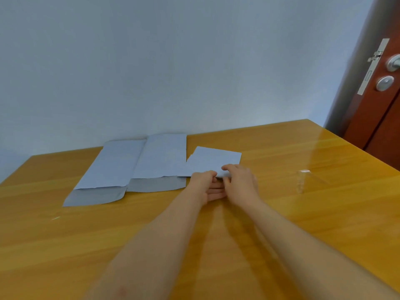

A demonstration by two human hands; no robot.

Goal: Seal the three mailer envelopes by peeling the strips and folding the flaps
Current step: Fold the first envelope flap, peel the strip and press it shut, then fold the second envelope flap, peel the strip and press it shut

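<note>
Both hands, left hand (205, 186) and right hand (239, 182), pinching near edge of smooth white envelope (216, 160). At nine o'clock, two flat paper envelopes (138, 165), grey flaps open. Shiny wooden table (281, 213) underneath.

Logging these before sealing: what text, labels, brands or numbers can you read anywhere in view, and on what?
None readable.
Left mailer, middle mailer and right mailer show blank faces.
Door lock and table show no markings.
</note>
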